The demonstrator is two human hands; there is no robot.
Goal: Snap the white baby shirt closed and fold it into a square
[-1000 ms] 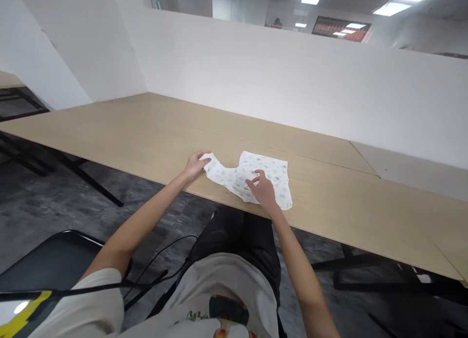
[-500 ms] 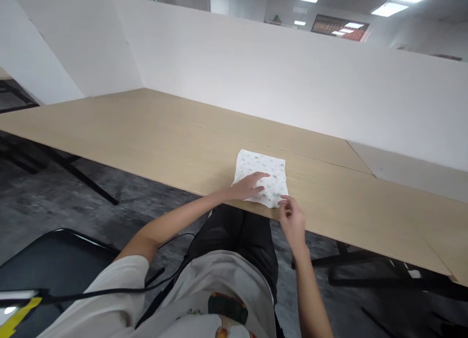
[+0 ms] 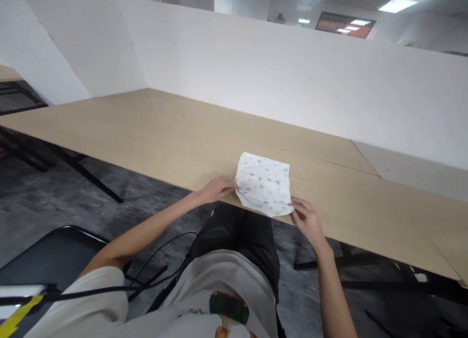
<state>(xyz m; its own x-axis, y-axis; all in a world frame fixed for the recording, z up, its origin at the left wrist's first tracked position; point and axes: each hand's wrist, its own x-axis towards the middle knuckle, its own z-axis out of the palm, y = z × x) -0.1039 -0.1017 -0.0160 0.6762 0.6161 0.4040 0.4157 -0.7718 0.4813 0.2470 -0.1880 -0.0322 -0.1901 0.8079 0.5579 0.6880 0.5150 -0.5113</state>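
A white cloth (image 3: 263, 182) with small printed figures lies roughly square at the near edge of the table, its front edge a little wavy. My left hand (image 3: 218, 188) pinches the cloth's left side, where small creases run inward from the fingertips. At the near right corner, my right hand (image 3: 305, 216) has thumb and fingers closed on the cloth's edge. Most of the cloth between the two hands lies uncovered and in plain sight.
The light wooden table (image 3: 157, 133) stretches to both sides, with a white partition (image 3: 256, 74) along its back. A black chair (image 3: 54, 255) stands on the floor at my left, and a black cable (image 3: 146, 285) runs past my left side.
My left hand has moved off the cloth's middle to its left side and pinches it there. My right hand has shifted slightly right and down, at the near right corner.
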